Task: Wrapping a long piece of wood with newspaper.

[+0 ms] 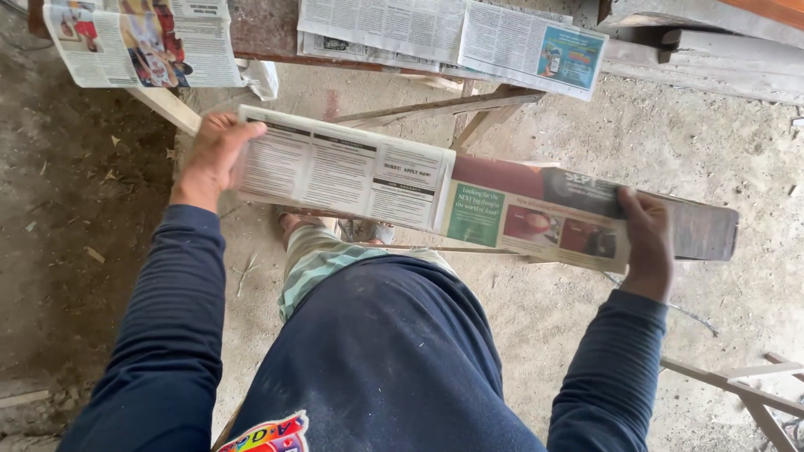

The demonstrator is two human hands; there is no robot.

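I hold a long flat piece wrapped in newspaper crosswise in front of my body, above my knees. My left hand grips its left end, thumb on top of the paper. My right hand grips it near the right end, fingers curled over the printed sheet. Past my right hand a bare dark end of the piece sticks out of the wrapping. My arms are in dark blue sleeves, and my dark blue shirt fills the lower middle of the view.
A workbench at the top carries spread newspaper sheets hanging over its edge. Wooden legs and braces stand below it. Planks lie at top right. A wooden frame sits at lower right. The floor is dusty concrete.
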